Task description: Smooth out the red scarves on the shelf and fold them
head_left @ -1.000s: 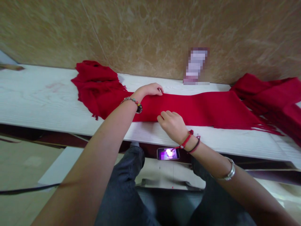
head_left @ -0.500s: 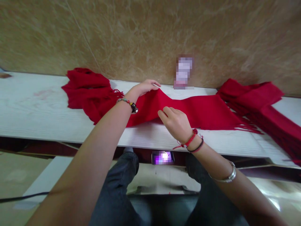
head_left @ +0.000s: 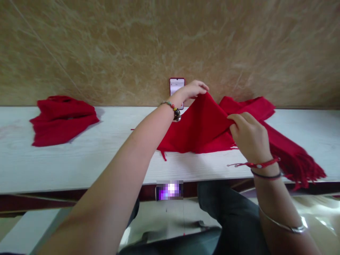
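A red fringed scarf (head_left: 202,131) is lifted off the white tabletop (head_left: 111,156), doubled over in the middle. My left hand (head_left: 192,89) pinches its far upper edge, raised near the wall. Closed on the scarf's near edge, my right hand (head_left: 247,136) holds it a little lower and to the right. The scarf's fringed end hangs down to the table under my hands. More red scarf cloth (head_left: 289,152) lies behind and to the right, its fringe reaching the table's front edge.
Another red scarf (head_left: 62,118) lies bunched at the left of the table. A phone (head_left: 177,88) leans upright against the marbled brown wall behind my left hand. Below the table edge are my dark trousers and a glowing screen (head_left: 170,190).
Both hands lifted the scarf from lying flat and carried its middle up and to the right, pulling its left end away from the bunched scarf. The view swung right.
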{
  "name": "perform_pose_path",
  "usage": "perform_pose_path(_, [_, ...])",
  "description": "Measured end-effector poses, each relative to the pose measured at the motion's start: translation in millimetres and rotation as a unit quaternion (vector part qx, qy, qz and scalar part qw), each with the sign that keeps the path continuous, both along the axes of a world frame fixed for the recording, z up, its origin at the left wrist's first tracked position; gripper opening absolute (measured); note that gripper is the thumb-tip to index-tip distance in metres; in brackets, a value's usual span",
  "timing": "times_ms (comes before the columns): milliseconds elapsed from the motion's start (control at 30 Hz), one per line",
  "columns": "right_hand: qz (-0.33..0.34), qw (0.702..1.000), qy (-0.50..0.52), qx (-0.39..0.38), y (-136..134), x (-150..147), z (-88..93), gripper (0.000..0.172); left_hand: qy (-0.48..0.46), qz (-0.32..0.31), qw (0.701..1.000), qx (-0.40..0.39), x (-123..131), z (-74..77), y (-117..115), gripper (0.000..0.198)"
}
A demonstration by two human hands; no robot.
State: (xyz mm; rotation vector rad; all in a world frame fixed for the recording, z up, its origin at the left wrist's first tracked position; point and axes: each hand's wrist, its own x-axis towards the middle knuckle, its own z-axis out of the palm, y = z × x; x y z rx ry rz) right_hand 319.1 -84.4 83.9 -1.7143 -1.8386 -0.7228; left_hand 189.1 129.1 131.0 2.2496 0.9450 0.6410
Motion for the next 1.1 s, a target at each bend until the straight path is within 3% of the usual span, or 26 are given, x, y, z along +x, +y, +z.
perform_pose_path(167, [-0.038,0.988,-0.018,-0.151,-1,40,-21.9,0.033,0.094,-0.024,0.995,-0.003,60,-44.5,-4,0.036])
perform_pose_path(333, [-0.008,0.970,-0.010,-0.241,6,59,-43.8,0.038,0.184,-0.028,0.982,0.045,77,-84.8,-13,0.034])
perform_pose_path(433, [0.005,0.966,-0.007,-0.259,7,62,-45.6,0.039,0.173,-0.029,0.983,0.057,75,-91.3,-10,0.034])
perform_pose_path(567, [0.002,0.969,0.000,-0.246,3,59,-39.1,0.038,0.155,0.002,0.982,0.106,73,-85.7,-9,0.038])
perform_pose_path(700, [0.004,0.980,-0.003,-0.201,0,57,-37.7,0.038,0.144,0.035,0.970,0.193,51,-79.5,-43,0.040])
perform_pose_path(900, [0.139,0.970,-0.074,-0.183,10,60,-51.9,0.035,0.218,-0.068,0.953,0.197,-21,-92.6,-126,0.055])
perform_pose_path(1000, [0.177,0.959,-0.102,-0.195,17,61,-60.1,0.037,0.243,-0.074,0.946,0.202,-42,-101.8,-144,0.052])
perform_pose_path(1100, [0.184,0.955,-0.118,-0.200,21,64,-67.8,0.040,0.239,-0.065,0.945,0.214,-47,-107.5,-147,0.047])
